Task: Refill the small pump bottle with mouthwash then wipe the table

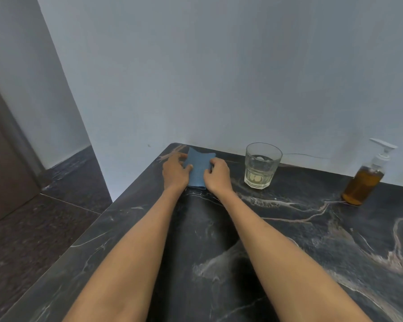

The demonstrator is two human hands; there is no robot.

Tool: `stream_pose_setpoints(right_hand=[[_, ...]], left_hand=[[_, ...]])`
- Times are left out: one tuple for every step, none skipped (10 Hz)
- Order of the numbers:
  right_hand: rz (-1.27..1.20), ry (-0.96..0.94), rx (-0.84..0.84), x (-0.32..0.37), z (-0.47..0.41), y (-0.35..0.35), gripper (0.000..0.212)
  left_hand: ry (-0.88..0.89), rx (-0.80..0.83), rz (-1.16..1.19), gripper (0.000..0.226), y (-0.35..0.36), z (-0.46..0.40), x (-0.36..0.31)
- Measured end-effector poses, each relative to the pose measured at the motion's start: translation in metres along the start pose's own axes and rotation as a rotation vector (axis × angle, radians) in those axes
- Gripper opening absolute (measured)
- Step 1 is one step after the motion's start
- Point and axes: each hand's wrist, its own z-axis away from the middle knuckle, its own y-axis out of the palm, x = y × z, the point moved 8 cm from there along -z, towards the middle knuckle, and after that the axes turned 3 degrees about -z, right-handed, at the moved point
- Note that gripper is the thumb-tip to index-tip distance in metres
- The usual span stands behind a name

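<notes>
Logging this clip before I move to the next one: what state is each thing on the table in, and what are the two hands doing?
blue cloth: folded, lying flat near the table's far left corner, held at both sides.
left hand: thumb pinching the cloth's left edge.
right hand: fingers curled, gripping the cloth's right edge.
glass: upright, a little pale liquid at the bottom.
pump bottle: upright, pump fitted, amber liquid nearly to the shoulder.
table: dark marble; wetness cannot be told.

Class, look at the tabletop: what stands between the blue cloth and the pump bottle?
In the head view, a glass stands between the cloth and bottle.
</notes>
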Motion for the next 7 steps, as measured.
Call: stream_pose_setpoints(right_hand=[[0.197, -0.077, 0.038, 0.0, 0.001, 0.01, 0.022], [0.346, -0.106, 0.057, -0.001, 0.007, 0.018, 0.028], [0.41, -0.093, 0.105, 0.001, 0.009, 0.022, 0.032], [0.385, -0.087, 0.17, 0.006, 0.017, 0.021, 0.047], [0.308, -0.097, 0.199, 0.012, 0.034, 0.009, 0.05], [0.15, -0.061, 0.157, 0.014, 0.056, -0.015, 0.046], [0.051, -0.016, 0.128, 0.014, 0.08, -0.04, 0.042]], left_hand=[[0.068, 0.006, -0.089, 0.033, 0.007, -0.003, 0.006], [0.103, -0.061, -0.154, 0.031, 0.004, -0.004, 0.007], [0.095, -0.099, -0.214, 0.028, -0.002, -0.001, 0.006], [0.085, -0.103, -0.324, 0.028, -0.004, 0.01, 0.004], [0.082, -0.047, -0.339, 0.041, -0.005, 0.03, 0.002], [0.145, -0.032, -0.363, 0.055, -0.013, 0.059, -0.008], [0.185, 0.041, -0.487, 0.061, -0.014, 0.091, -0.022]])
